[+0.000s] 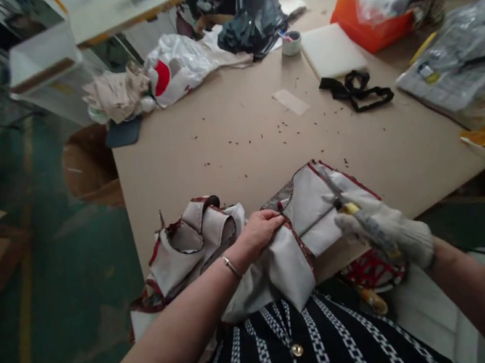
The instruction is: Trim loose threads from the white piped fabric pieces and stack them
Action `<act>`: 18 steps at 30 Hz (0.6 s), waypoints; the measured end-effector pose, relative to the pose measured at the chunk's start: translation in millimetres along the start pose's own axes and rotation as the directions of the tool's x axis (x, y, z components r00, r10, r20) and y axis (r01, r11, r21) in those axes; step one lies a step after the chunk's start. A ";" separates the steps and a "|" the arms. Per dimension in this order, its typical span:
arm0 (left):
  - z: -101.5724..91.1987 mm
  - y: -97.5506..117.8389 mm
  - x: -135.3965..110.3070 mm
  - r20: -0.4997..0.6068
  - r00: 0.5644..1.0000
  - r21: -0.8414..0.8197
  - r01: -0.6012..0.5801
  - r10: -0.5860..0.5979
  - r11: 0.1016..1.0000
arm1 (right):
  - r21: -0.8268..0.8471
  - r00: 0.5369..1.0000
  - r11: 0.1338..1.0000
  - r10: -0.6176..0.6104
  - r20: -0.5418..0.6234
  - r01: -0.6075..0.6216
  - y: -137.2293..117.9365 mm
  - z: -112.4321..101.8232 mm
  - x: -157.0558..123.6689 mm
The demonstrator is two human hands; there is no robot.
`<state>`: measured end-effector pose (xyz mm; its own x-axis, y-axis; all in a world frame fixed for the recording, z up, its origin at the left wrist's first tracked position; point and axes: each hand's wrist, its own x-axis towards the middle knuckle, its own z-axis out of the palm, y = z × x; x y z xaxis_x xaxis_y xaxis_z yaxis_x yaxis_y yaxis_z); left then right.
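Note:
A pale grey fabric piece [285,261] with dark red-brown edging lies bunched and folded along the near edge of the table. With bent fingers, my left hand [261,231] pinches the fabric at an edged seam near its middle. My right hand [380,229] wears a whitish knit glove and is closed around a yellow-handled tool [349,208]. The tool's thin metal end lies over the flat right part of the fabric, pointing away from me. Blur hides its exact kind, and I cannot tell whether the metal touches the cloth.
Small dark scraps dot the tan table [213,124]. Farther off lie a black strap [358,92], a white board [332,50], a tape roll [291,43] and an orange bag [363,16]. Plastic bags [468,54] cover the right side. A brown bin [90,167] stands beyond the left edge.

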<state>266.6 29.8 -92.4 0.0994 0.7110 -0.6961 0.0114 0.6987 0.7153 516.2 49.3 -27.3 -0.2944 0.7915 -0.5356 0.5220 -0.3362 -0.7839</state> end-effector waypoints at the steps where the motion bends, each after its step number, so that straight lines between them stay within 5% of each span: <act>1: 0.5 0.8 -0.7 -0.001 1.000 -0.012 0.000 0.000 1.000 | -0.032 0.993 0.999 0.026 0.114 -0.022 -1.1 11.6 -3.3; 5: -1.4 4.8 -2.4 -0.004 1.000 -0.030 -0.001 0.001 1.000 | -0.161 0.932 0.986 0.099 0.349 -0.044 2.6 41.1 -7.4; 14: -7.0 9.5 -9.3 -0.021 0.998 -0.114 0.049 -0.051 0.992 | -0.345 0.888 0.936 0.215 0.406 -0.069 7.2 44.7 1.1; 18: -6.6 11.3 -9.4 -0.019 0.999 -0.095 0.025 -0.026 0.995 | -0.239 0.872 0.970 0.086 0.481 0.036 8.9 41.8 5.8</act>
<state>259.2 31.6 -78.2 0.0797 0.6936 -0.7159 -0.0811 0.7203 0.6889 485.6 29.5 -50.5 -0.5972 0.4157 -0.6860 0.6874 -0.1755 -0.7048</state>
